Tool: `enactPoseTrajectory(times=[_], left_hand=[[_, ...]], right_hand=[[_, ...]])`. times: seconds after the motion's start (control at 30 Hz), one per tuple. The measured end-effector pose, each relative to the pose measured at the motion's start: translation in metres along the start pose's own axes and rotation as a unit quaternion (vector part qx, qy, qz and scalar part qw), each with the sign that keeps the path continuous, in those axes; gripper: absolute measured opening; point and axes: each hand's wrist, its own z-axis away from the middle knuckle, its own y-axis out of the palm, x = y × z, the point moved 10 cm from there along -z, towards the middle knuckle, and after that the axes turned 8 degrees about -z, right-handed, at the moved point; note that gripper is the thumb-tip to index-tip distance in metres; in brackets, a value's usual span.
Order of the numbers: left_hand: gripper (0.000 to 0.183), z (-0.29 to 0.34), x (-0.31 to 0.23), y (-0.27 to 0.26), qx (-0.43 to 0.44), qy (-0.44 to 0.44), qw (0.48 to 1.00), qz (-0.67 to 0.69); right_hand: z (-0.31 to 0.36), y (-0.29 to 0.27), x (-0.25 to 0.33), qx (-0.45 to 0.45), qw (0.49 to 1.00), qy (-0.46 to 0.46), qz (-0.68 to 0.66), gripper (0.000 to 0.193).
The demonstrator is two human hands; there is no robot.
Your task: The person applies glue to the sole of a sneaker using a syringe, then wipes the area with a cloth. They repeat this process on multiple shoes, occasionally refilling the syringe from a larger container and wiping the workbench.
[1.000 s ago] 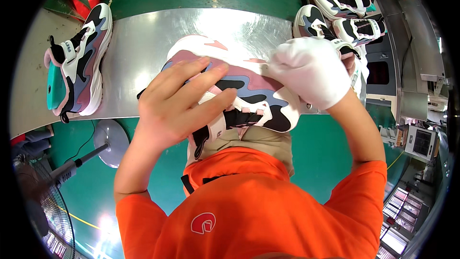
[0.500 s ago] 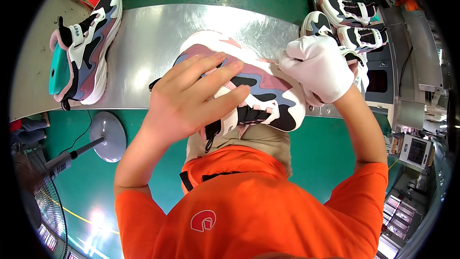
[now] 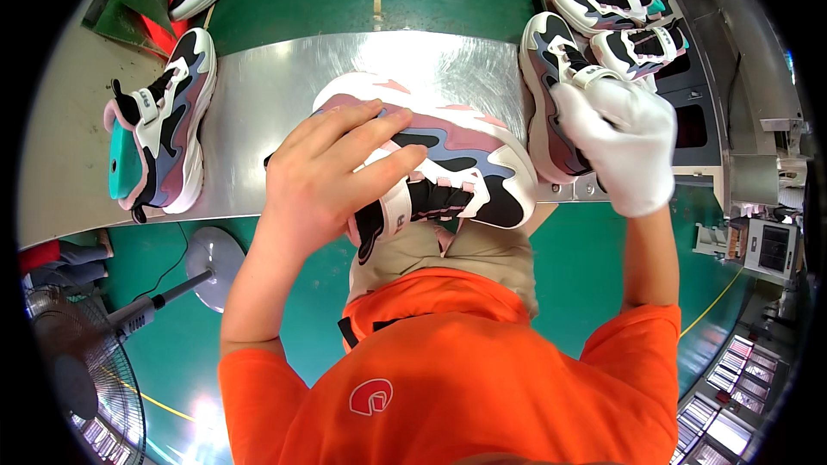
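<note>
A white, mauve, blue and black sneaker [image 3: 452, 153] lies on its side at the near edge of the metal bench, toe to the right. My bare left hand [image 3: 323, 174] grips it near the heel, fingers spread over its side and thumb hidden. To the right of the toe, apart from it, is my right hand [image 3: 633, 151] in a white glove. Its fingers are curled and blurred; whatever they hold, if anything, is hidden. Beside the glove stands another sneaker [image 3: 541, 90] of the same kind, partly covered by it.
More matching sneakers [image 3: 603, 4] sit at the far right. On the left end of the metal bench [image 3: 250, 120] stands a sneaker [image 3: 177, 125] with a teal insert [image 3: 123, 164] at its heel. A pedestal fan [image 3: 82, 370] occupies the lower left floor.
My gloved right hand has moved right, away from the sneaker's toe. My left hand stays on the sneaker. The whole view has shifted slightly, showing more of the right-hand sneakers.
</note>
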Motion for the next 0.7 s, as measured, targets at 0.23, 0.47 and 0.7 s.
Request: enactPoseTrajectory(times=[0.23,0.47,0.7], left_hand=[[0.022,-0.009,-0.002,0.001,0.012,0.002,1.000,0.008],[0.021,-0.013,-0.010,0.000,0.032,0.006,0.999,-0.013],[0.022,-0.011,-0.016,-0.001,0.020,0.017,0.999,-0.029]], right_hand=[[0.059,-0.035,-0.022,-0.014,0.993,0.116,-0.028,0.026],[0.095,-0.041,-0.041,-0.043,0.980,0.179,-0.074,0.029],[0.126,-0.052,-0.052,-0.083,0.977,0.185,-0.070,0.027]])
